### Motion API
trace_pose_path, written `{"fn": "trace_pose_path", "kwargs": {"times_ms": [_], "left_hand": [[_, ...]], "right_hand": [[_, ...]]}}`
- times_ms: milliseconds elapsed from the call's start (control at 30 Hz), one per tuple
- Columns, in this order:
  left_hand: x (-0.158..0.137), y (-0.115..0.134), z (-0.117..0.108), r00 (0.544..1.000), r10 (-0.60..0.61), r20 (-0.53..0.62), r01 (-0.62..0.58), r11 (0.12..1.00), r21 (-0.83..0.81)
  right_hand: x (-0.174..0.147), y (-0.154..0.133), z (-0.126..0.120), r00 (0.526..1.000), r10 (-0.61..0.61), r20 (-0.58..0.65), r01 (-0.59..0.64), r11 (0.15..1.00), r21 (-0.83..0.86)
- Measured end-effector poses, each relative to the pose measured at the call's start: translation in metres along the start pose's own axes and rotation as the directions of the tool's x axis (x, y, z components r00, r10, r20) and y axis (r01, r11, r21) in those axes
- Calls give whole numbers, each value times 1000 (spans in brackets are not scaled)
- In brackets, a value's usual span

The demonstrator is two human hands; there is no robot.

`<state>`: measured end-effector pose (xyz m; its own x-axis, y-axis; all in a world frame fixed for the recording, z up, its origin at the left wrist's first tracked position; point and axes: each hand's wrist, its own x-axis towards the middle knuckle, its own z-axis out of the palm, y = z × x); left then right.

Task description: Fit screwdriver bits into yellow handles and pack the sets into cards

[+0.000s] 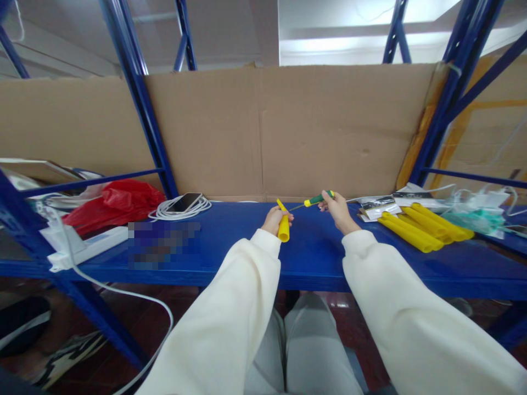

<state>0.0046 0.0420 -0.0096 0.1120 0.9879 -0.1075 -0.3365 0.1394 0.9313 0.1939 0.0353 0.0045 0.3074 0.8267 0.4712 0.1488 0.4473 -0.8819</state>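
Note:
My left hand (273, 220) is closed around a yellow plastic tube (284, 227), whose wide open end points down toward me. In my right hand (335, 208) is a screwdriver (316, 199) with a green and yellow handle. Its thin shaft points left, and the tip reaches the tube near my left fingers; whether it touches the tube or goes into it I cannot tell. Both hands are above the blue shelf top (247, 241). Several more yellow tubes (415, 225) lie in a pile to the right of my right hand.
A phone (185, 203) rests on a coiled white cable (158, 213) at the back left. Nearby are a red plastic bag (119, 203) and a white power strip (99, 244). Printed packets (379, 207) lie by the tubes. Cardboard (288, 131) walls off the back between blue posts (142, 104).

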Motion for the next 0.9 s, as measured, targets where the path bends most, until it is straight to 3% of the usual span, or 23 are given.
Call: {"fn": "trace_pose_path", "kwargs": {"times_ms": [167, 400, 567, 900], "left_hand": [[1, 0, -1, 998, 9, 70, -11, 999, 36], [-14, 9, 6, 993, -47, 104, 35, 993, 111], [-18, 9, 8, 994, -50, 97, 40, 994, 105], [-22, 17, 7, 971, -121, 205, 116, 993, 37]], "right_hand": [[-5, -8, 2, 997, 75, -15, -73, 989, 128], [-6, -9, 2, 996, 94, -2, -92, 979, 183], [-6, -10, 2, 995, 102, 0, -101, 979, 180], [-4, -8, -1, 995, 103, 16, -104, 972, 212]]}}
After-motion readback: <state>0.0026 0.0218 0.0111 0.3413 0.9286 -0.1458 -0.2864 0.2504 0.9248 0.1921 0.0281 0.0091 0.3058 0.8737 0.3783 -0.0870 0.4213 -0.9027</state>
